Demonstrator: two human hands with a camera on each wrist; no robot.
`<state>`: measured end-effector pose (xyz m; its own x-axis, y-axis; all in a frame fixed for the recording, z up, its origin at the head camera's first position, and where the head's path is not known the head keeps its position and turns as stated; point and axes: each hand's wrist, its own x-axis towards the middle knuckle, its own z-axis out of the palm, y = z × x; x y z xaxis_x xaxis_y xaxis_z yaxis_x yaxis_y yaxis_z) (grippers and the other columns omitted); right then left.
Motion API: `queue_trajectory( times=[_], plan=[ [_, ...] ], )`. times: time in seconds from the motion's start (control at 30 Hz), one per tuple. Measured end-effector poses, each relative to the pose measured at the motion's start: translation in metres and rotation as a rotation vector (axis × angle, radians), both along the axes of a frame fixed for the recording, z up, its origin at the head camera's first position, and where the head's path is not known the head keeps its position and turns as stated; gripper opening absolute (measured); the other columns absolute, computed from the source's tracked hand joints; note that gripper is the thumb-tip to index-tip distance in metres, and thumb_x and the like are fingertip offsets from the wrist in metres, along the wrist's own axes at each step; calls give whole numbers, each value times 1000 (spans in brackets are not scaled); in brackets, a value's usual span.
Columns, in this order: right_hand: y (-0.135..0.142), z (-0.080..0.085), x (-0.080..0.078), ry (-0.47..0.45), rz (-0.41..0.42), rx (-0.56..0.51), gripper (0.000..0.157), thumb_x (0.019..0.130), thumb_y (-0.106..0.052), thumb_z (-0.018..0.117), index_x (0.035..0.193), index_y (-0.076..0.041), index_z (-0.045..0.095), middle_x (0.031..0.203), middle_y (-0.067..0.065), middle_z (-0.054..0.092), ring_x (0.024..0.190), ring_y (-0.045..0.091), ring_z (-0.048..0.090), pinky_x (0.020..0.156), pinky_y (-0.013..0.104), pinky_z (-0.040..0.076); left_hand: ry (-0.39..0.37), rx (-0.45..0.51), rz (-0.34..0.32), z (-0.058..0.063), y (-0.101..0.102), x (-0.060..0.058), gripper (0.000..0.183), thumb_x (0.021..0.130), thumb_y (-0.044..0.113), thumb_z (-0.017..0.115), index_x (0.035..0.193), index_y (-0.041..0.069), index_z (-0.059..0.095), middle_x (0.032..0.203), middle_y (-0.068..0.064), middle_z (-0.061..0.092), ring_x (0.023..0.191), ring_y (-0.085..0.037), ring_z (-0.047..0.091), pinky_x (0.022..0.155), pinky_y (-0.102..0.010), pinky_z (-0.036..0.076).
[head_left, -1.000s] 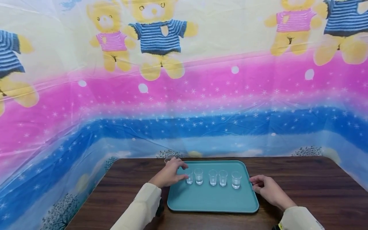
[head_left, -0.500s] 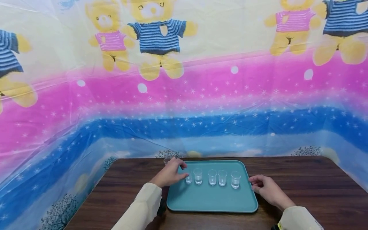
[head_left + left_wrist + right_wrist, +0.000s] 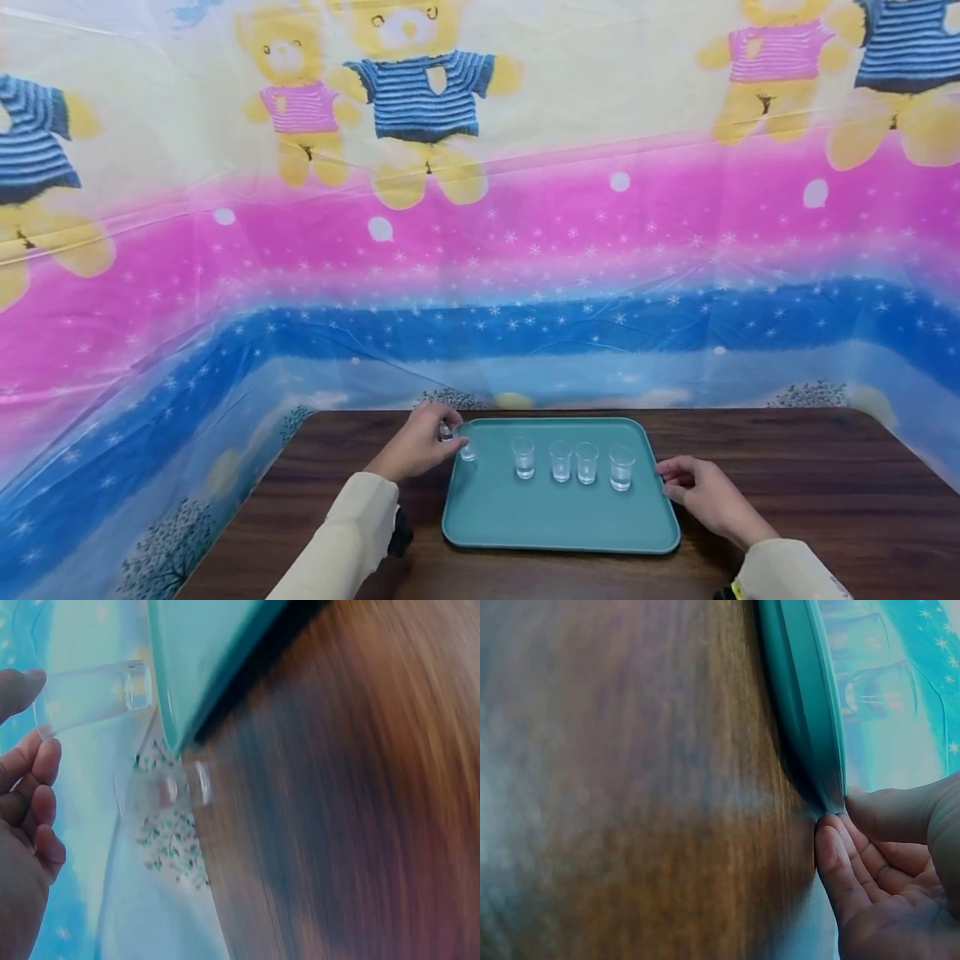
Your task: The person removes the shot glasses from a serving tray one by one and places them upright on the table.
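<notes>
My left hand (image 3: pixel 414 443) pinches a small clear shot glass (image 3: pixel 468 451) near its rim, between thumb and fingertips, at the tray's back left corner. In the left wrist view this glass (image 3: pixel 90 697) lies close to the teal tray's edge (image 3: pixel 166 697); whether its base touches the tray I cannot tell. Beyond the tray, a second clear glass (image 3: pixel 159 792) stands on the table, partly behind my hand in the head view. My right hand (image 3: pixel 708 497) grips the right rim of the tray (image 3: pixel 562 525), thumb on top and fingers below in the right wrist view.
Several more clear glasses (image 3: pixel 560 463) stand in a loose row across the tray, seemingly with some clear liquid in them. The dark wooden table (image 3: pixel 787 475) extends on both sides. A patterned curtain (image 3: pixel 525 333) hangs right behind its back edge.
My left hand has taken the leftmost glass from the row and moved it left and back to the tray's corner. The right hand keeps its grip on the rim.
</notes>
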<state>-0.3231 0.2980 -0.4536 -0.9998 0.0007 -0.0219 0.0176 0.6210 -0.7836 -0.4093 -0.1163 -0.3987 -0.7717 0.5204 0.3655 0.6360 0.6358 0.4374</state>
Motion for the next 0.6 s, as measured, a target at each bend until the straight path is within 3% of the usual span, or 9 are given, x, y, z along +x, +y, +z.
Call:
queue_trajectory(
  times=[0.27,0.47,0.6],
  plan=[
    [0,2,0,5,-2,14,29,88,2,61,117,4,60,102,8,61,92,23,58,71,38,50,-19,9,136,-2,-24,1,19,85,15,73,98,4,64,92,-7,57,86,-19,46,74,-40,41],
    [0,1,-1,2,0,17,29,89,2,61,117,5,59,102,8,61,91,23,58,71,38,50,-13,-7,221,-8,-32,-1,19,84,15,74,96,4,63,88,-4,54,87,-21,47,80,-44,39],
    [-2,2,0,3,-3,13,28,89,3,61,117,5,59,101,8,61,91,22,58,71,37,50,-35,-26,263,-11,-33,-1,20,84,17,73,97,3,64,86,-2,53,86,-20,46,75,-40,42]
  ],
)
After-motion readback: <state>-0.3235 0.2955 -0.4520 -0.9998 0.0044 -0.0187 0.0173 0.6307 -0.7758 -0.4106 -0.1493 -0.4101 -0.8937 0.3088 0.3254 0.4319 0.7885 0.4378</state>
